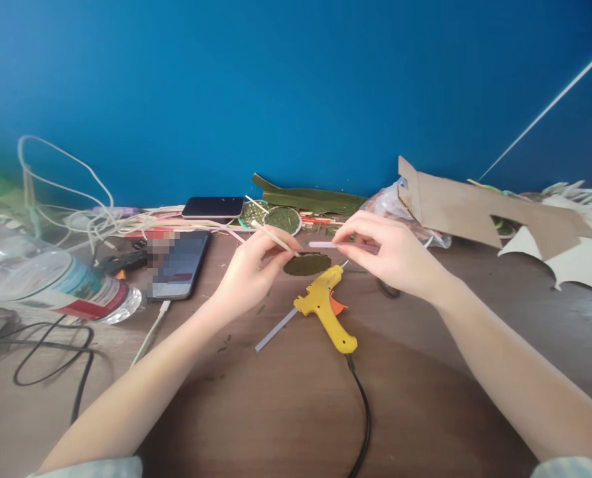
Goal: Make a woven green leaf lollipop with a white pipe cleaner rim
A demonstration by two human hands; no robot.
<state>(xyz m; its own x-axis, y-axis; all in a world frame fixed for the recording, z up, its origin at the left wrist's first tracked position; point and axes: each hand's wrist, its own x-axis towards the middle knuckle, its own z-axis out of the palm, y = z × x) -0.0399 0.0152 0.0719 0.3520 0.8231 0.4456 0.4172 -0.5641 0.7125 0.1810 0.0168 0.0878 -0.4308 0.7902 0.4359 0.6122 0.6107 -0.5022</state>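
My left hand pinches a thin pale wooden stick, which slants down to the edge of a dark green oval piece. Whether the stick is joined to that piece I cannot tell. My right hand is closed on a slim pale pink stick, held level with its free end pointing left, just above the oval. Between my forearms a yellow glue gun lies on its side, nozzle toward my right hand. A pale glue stick pokes from its back end.
A phone and a clear plastic bottle lie at left, among tangled cables. Behind my hands are a dish of green bits, a second phone and a long green leaf. Cut cardboard leans at right.
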